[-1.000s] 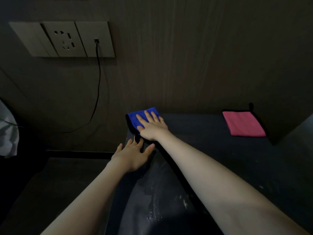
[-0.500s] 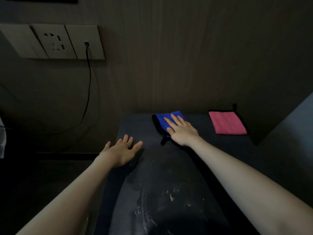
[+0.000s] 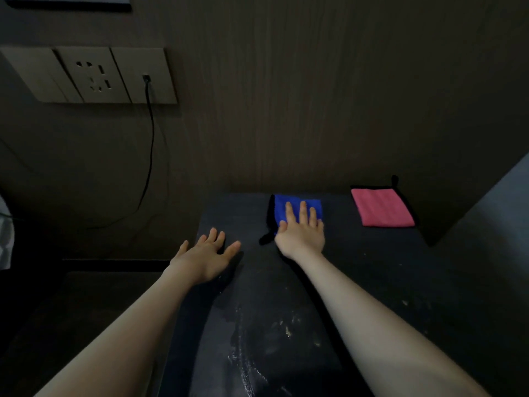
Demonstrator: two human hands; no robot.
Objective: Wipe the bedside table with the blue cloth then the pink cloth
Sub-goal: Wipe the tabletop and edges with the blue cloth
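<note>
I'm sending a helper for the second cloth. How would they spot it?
On the dark bedside table, look to the far right corner by the wall. The flat pink cloth with black edging lies there untouched; the blue cloth beside it is under the right hand.

No readable text, label, brand name, number or sign appears anywhere in this dim view. The wall socket plate (image 3: 88, 75) shows only plain socket slots and no lettering. The blue cloth (image 3: 289, 206) and the pink cloth (image 3: 382, 207) carry no visible tag print or logo, and the dark bench (image 3: 372, 267) top has only pale smears, not writing
</note>
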